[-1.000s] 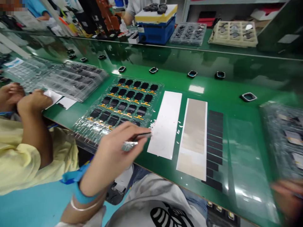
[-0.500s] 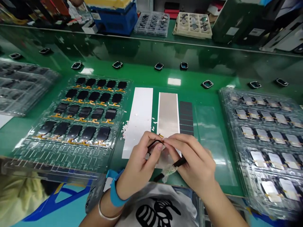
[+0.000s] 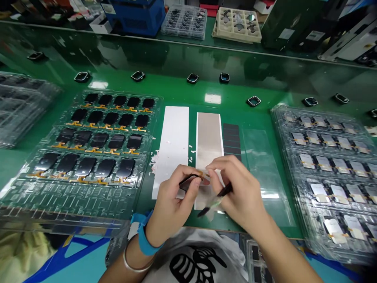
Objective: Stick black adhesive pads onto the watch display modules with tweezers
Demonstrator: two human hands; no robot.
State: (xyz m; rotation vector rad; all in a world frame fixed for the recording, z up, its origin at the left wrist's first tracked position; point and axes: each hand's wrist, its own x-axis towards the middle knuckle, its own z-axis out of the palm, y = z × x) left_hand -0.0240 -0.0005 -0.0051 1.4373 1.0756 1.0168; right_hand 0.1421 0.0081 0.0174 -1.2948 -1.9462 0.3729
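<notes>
My left hand is closed around a small dark watch screen, thumb and fingers on its edges. An orange flex cable sticks out from the screen's right end. At that cable, the thumb and forefinger of my right hand pinch close together; whether anything tiny sits between them I cannot tell. The lower fingers of the same hand hold a thin black tool with clear wrapping around its middle, its free end slanting down to the left.
Left of my hands lies a clear tray with rows of dark screens. A white strip, a beige sheet and dark grey strips lie ahead. Stacked trays of silvery parts stand right. Several watch cases line the back.
My left hand has tilted the screen so more of its dark face shows. My right fingertips have drawn slightly away from the cable, and the black tool has turned a little.
</notes>
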